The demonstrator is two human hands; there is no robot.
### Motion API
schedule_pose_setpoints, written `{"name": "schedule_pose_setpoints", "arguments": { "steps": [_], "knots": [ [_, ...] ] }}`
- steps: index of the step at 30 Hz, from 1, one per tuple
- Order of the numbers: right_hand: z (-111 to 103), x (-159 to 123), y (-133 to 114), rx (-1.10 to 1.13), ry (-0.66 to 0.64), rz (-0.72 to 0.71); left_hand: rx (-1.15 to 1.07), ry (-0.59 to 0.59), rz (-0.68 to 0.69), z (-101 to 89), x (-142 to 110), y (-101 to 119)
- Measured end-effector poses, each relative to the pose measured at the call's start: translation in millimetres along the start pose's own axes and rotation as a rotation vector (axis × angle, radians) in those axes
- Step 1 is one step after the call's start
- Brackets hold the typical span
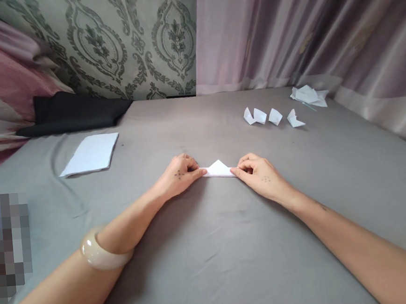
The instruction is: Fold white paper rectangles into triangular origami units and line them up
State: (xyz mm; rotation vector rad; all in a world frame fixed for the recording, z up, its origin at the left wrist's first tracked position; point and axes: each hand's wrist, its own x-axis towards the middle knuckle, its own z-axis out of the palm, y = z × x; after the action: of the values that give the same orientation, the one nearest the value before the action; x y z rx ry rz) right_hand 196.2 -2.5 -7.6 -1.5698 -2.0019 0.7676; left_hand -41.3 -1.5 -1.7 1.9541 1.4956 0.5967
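A folded sheet of white paper (219, 168) lies low over the grey cloth in the middle of the head view. It has a flat strip along the bottom and a triangular peak pointing away from me. My left hand (183, 173) pinches the strip's left end between thumb and fingers. At the right end, my right hand (257, 172) grips it the same way, thumb on top. Both hands are closed, and the fingertips beneath the paper are partly hidden.
Grey cloth (224, 244) covers the surface. To the left lie a stack of white paper (91, 153) and a black cloth (73, 113). Several folded paper pieces, one of them a white paper piece (275, 117), stand back right, near a pile of white paper (309, 96) by the curtain (267, 30).
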Motion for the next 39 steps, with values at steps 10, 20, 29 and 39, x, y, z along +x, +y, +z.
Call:
{"name": "schedule_pose_setpoints", "arguments": {
  "steps": [10, 20, 29, 39],
  "knots": [
    [-0.9, 2.3, -1.2, -0.043, -0.002, 0.026, -0.005, -0.015, -0.002, -0.6, 3.2, -2.4],
    [-2.3, 5.0, -0.8, -0.037, -0.038, 0.028, 0.073, 0.014, 0.023, 2.1, 4.2, -5.7],
    [-2.4, 5.3, 0.2, -0.034, -0.056, 0.03, 0.113, 0.008, -0.018, 4.4, 3.0, -4.6],
    [-0.9, 2.6, 2.4, -0.084, -0.037, -0.015, 0.148, 0.003, 0.002, 5.9, 0.5, -2.7]
  ]
}}
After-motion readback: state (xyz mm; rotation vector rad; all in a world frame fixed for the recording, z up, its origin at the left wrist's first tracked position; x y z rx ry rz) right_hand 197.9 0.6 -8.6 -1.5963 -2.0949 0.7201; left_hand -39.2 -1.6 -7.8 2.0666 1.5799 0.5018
